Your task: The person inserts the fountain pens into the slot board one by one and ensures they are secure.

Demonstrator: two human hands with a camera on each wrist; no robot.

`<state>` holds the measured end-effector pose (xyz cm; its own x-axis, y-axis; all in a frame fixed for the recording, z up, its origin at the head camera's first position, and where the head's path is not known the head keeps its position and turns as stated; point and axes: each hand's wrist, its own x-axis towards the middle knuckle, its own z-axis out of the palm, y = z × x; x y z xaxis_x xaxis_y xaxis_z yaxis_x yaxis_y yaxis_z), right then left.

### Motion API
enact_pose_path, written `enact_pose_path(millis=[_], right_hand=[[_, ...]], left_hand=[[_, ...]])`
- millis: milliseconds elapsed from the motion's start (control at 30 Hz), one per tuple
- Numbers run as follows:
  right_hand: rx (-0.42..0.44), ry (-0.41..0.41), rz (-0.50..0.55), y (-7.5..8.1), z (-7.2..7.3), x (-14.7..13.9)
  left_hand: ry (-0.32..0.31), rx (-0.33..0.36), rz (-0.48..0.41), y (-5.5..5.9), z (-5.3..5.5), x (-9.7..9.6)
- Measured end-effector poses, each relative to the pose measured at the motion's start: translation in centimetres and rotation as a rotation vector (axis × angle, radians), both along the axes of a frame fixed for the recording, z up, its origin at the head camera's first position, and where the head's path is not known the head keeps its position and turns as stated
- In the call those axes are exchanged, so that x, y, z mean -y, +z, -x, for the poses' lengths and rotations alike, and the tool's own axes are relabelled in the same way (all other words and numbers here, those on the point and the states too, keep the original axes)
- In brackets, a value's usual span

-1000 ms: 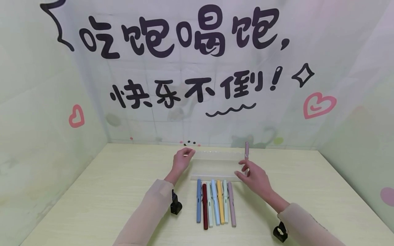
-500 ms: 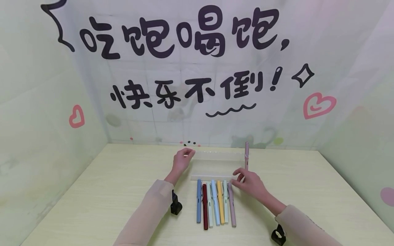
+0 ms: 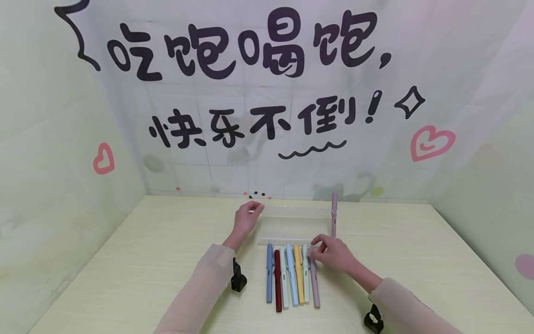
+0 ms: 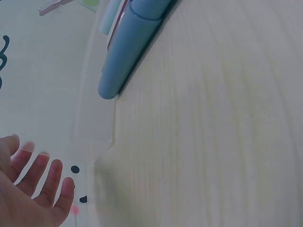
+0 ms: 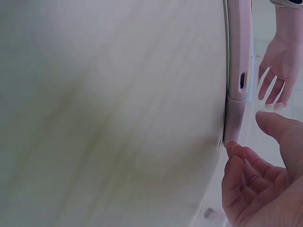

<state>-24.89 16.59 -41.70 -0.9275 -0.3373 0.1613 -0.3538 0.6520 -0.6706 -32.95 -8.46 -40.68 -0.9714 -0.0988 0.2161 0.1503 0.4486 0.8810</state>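
1. The mauve pen (image 3: 315, 283) lies on the tabletop (image 3: 117, 269), its far end just at the fingertips of the right hand (image 3: 335, 253) and its body running back from them toward the person.
2. Its long axis runs roughly away from the person, the near end leaning slightly right; the right hand comes in from the right, its fingers crossing that line.
3. The right hand is clearly the nearer one. Thumb and fingertips are parted around the pen's far end, with nothing gripped; whether a fingertip touches the pen cannot be told.
4. The left hand (image 3: 247, 219) is well apart from this pen, farther off and to its left, fingertips at the far left corner of the clear rack (image 3: 283, 241). Whether it pinches that edge or merely rests there, I cannot tell.
5. The mint pen (image 3: 306, 278) lies just left of the mauve one, so the side toward the right hand is the free side.
6. A second mauve pen (image 3: 334, 213) stretches beyond the right hand, at the rack's right end.
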Motion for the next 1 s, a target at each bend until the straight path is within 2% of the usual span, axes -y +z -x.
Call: enact_pose_path(millis=[400, 700, 1000], right_hand=[[-0.008, 0.052, -0.057, -0.34, 0.17, 0.19], [0.035, 0.098, -0.065, 0.11, 0.10, -0.25], [0.005, 0.065, -0.144, 0.42, -0.12, -0.09]], left_hand=[[-0.001, 0.002, 0.006, -0.01, 0.04, -0.03], [0.002, -0.001, 0.004, 0.12, -0.10, -0.11], [0.001, 0.000, -0.001, 0.18, -0.16, -0.08]])
